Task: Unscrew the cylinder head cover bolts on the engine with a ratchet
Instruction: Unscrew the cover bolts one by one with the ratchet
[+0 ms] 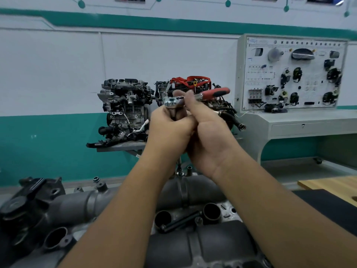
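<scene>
Ratchet (174, 101): chrome head, red-and-black handle pointing right; held raised above the engine (193, 190), with an extension running down from between the hands toward the cover.
Left hand (170, 128): grip curled closed round the shaft just under the ratchet head.
Right hand (208, 140): palm toward camera, fingers wrapped over the ratchet by its head, touching the left hand.
Engine: grey cover, foreground, below both forearms.
Loose bolt (179, 222): black, lying on the cover.
Background: two display engines (125, 107); training panel (293, 74).
</scene>
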The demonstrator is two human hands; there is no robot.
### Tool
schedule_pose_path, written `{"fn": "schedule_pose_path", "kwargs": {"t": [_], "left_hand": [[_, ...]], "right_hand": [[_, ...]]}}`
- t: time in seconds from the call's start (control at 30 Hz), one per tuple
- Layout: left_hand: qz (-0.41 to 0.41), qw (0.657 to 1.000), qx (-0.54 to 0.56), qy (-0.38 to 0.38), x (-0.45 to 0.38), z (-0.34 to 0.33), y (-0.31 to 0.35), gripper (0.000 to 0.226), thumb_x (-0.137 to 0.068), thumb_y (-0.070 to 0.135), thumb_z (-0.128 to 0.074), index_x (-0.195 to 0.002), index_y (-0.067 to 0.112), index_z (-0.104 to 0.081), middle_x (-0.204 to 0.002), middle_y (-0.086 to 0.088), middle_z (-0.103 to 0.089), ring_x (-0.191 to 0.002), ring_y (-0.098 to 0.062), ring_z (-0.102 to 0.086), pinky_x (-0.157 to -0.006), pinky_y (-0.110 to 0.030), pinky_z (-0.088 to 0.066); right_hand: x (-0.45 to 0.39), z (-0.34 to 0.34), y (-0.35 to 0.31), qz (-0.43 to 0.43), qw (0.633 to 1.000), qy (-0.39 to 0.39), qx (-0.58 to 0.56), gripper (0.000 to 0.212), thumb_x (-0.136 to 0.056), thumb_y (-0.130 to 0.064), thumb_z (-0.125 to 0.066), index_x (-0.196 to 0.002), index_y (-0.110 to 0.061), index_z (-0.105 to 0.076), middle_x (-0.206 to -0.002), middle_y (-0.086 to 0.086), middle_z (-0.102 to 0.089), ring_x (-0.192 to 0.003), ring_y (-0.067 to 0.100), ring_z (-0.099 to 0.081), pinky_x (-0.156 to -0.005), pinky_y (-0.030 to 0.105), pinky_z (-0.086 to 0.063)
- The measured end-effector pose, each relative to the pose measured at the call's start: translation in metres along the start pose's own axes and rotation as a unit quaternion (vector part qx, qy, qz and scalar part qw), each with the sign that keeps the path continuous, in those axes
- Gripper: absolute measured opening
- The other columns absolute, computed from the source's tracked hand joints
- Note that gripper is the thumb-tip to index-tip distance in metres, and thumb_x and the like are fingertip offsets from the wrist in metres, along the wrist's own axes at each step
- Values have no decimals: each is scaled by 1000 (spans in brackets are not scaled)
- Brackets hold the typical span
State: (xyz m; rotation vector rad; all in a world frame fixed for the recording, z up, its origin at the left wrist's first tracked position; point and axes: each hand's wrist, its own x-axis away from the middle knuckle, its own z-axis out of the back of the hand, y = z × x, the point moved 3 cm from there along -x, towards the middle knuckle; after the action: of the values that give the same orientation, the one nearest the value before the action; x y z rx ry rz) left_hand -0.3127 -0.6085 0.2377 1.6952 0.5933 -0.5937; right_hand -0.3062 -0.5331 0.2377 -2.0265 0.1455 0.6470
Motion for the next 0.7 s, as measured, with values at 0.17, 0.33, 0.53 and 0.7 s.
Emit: {"fn": "schedule_pose_path", "kwargs": {"t": [0.17, 0.33, 0.53, 0.7], "left_hand": [[19, 1000, 13, -4, 0, 7, 0, 19, -80, 19, -65, -61, 21, -68, -52, 1, -55, -46, -12, -53, -43, -24, -40], [39, 999, -5, -20, -4, 4, 1, 17, -77, 6, -64, -64, 16, -58, -46, 3, -39, -37, -11, -31, -41, -18, -26], [63, 996, -2, -55, -7, 7, -1, 29, -90, 3, -65, -66, 18, -56, -48, 8, -42, -39, -9, -31, -40, -20, -26], [76, 991, -2, -113, -8, 3, -1, 19, -87, -5, -59, -72, 7, -56, -48, 4, -35, -38, -10, -25, -41, -18, -24]], "right_hand": [[4, -5, 0, 38, 996, -71, 33, 23, -83, -31, -77, -106, -23, -78, -98, 0, -76, -99, 14, -70, -86, 30, -54], [-2, 1, -6, -32, 999, -39, 3, 31, -93, -49, -62, -112, -28, -75, -110, 5, -69, -105, 27, -56, -80, 40, -38], [-6, 16, -15, 32, 989, -114, 84, 24, -90, -35, -69, -110, -22, -75, -110, 9, -71, -95, 31, -62, -69, 41, -43], [-11, 20, -11, 33, 995, -88, 31, 29, -93, -43, -64, -112, -25, -75, -122, 12, -70, -102, 27, -66, -77, 41, -47]]}}
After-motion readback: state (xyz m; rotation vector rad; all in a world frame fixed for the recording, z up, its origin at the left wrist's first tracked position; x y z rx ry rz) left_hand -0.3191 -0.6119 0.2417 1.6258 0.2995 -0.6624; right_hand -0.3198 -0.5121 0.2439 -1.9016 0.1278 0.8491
